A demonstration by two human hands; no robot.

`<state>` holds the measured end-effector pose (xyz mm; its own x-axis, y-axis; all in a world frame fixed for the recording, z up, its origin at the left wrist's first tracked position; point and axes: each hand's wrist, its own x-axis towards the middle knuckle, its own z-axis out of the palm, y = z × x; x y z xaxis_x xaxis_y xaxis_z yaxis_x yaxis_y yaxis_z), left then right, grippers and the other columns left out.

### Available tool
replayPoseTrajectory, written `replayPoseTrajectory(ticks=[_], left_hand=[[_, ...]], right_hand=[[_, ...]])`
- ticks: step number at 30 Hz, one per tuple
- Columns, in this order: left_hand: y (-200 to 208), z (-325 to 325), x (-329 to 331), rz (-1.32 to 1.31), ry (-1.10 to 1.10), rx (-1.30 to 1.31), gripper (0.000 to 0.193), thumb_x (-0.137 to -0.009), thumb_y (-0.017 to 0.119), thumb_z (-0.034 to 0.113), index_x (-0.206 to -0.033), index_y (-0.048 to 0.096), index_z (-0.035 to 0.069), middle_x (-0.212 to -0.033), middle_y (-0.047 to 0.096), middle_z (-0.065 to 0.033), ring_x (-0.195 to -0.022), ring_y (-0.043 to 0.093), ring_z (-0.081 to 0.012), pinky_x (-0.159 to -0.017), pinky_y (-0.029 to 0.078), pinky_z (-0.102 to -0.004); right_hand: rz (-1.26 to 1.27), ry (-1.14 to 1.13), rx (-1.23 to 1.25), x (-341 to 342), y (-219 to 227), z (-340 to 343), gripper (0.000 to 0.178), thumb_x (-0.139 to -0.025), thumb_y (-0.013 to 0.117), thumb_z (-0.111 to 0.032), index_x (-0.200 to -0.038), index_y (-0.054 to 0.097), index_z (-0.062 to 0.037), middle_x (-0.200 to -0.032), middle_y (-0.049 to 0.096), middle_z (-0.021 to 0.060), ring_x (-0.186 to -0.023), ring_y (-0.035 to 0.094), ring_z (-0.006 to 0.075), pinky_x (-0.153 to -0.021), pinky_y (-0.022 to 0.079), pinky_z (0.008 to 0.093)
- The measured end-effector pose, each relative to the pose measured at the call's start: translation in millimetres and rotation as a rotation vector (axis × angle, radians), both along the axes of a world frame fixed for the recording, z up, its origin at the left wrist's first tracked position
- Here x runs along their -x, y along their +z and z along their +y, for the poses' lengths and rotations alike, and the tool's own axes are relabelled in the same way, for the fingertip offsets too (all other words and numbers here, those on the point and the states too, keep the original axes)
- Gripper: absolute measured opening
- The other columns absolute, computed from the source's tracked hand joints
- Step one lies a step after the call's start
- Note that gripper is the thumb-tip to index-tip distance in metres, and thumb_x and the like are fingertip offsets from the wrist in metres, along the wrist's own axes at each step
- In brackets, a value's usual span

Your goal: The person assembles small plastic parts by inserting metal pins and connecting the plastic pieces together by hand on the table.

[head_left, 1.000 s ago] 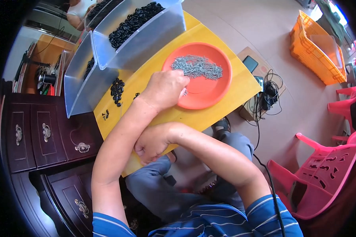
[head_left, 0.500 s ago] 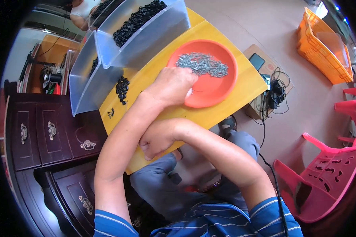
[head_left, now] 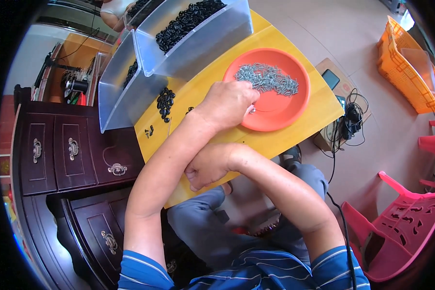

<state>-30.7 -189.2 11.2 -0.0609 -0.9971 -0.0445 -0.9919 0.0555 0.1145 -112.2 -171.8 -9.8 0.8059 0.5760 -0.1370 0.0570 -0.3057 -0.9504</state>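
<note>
1. Screws (head_left: 263,76) are lying in the red-orange dish (head_left: 278,117).
2. I'm guessing they're light, hard, slippery; pinch their middles.
3. Left hand (head_left: 230,102) is hanging curled over the dish's edge, right hand (head_left: 211,166) curled below; I can't tell what they're holding.
4. I'm counting one dish, one orange basket (head_left: 398,77), countless screws.

No readable text, labels or numbers; no legible signs anywhere
</note>
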Motion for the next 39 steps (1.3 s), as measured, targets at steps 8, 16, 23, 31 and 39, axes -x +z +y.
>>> replayPoseTrajectory(ticks=[8,16,23,31,39], left_hand=[[-2,-8,0,-0.114,-0.029,-0.092,0.01,-0.082,0.071,0.018,-0.083,0.066,0.009,-0.088,0.065,-0.0094,-0.086,0.067,-0.0318,-0.072,0.055,-0.0459],[9,-5,-7,0.22,0.12,0.13,0.01,-0.079,0.064,0.014,-0.082,0.069,0.005,-0.081,0.068,-0.012,-0.075,0.068,-0.0299,-0.068,0.055,-0.0401],[35,47,-28,0.973,0.473,0.466,0.007,-0.09,0.067,0.01,-0.088,0.068,0.003,-0.079,0.063,0.0043,-0.07,0.055,-0.0024,-0.064,0.045,-0.0204],[28,146,-26,1.14,0.494,0.893,0.005,-0.091,0.056,-0.002,-0.087,0.058,0.002,-0.092,0.056,-0.0038,-0.079,0.054,-0.0087,-0.074,0.046,-0.0242],[1,181,-20,1.099,0.508,0.952,0.006,-0.091,0.062,-0.004,-0.094,0.064,0.001,-0.108,0.059,-0.0069,-0.091,0.058,-0.0104,-0.079,0.049,-0.0244]], right_hand=[[-0.03,-0.003,0.034,0,4,-1,0.023,-0.083,0.072,-0.026,-0.085,0.072,-0.0037,-0.083,0.072,0.0086,-0.08,0.068,0.023,-0.075,0.053,0.0375],[-0.066,-0.043,0.034,0,-6,-6,0.023,-0.082,0.071,-0.027,-0.085,0.072,-0.0039,-0.083,0.073,0.01,-0.079,0.069,0.0243,-0.073,0.052,0.0386],[-0.116,-0.14,-0.06,-2,13,-23,0.021,-0.087,0.068,-0.025,-0.088,0.07,-0.0041,-0.079,0.072,0.0078,-0.072,0.068,0.0201,-0.068,0.051,0.0367],[0.181,-0.482,-0.597,-9,1,-17,0.021,-0.105,0.058,-0.026,-0.103,0.067,-0.0074,-0.089,0.067,-0.0022,-0.078,0.061,0.0067,-0.073,0.051,0.0223],[0.342,-0.539,-0.851,-15,2,2,0.02,-0.104,0.06,-0.03,-0.101,0.064,-0.0115,-0.092,0.066,-0.0024,-0.079,0.06,0.0066,-0.076,0.05,0.0239]])
